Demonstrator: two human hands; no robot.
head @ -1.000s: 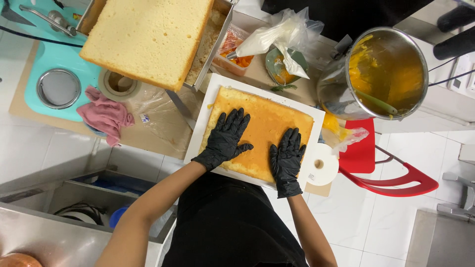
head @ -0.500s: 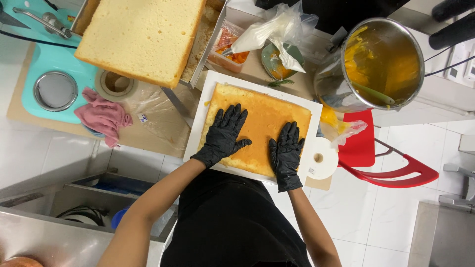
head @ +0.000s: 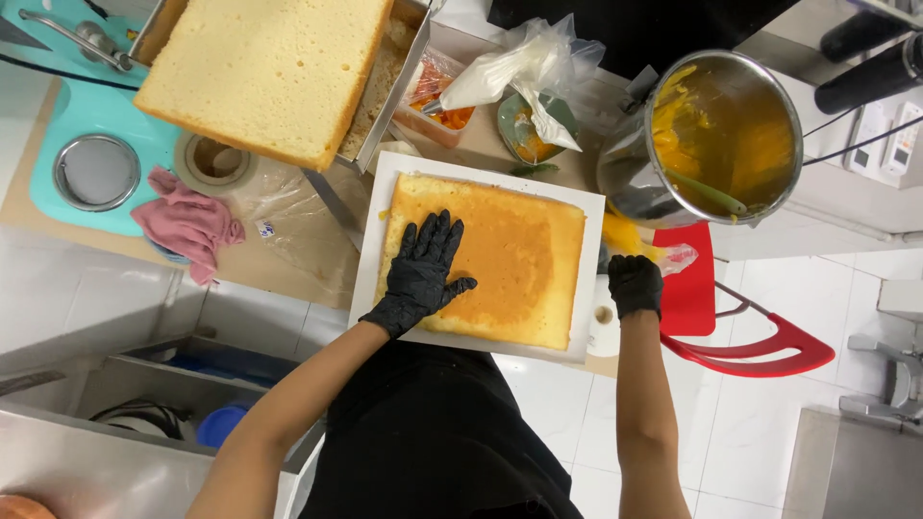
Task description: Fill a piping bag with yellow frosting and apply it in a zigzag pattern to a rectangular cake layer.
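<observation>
Pressing flat, fingers spread, left hand (head: 420, 274) in black glove on golden sponge sheet (head: 500, 259), centred on white board (head: 370, 252). Right hand (head: 635, 285) off the board's right edge, curled, seemingly gripping a plastic bag (head: 663, 256) with yellow filling, just below steel pot (head: 716, 139). Thick pale sponge slab (head: 264, 72) lying upper left.

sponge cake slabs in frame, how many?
2. One pale thick slab at top left, lying over a metal tray. One golden slab on the white board at centre, with the left hand flat on it. More may lie hidden under the top slab.
</observation>
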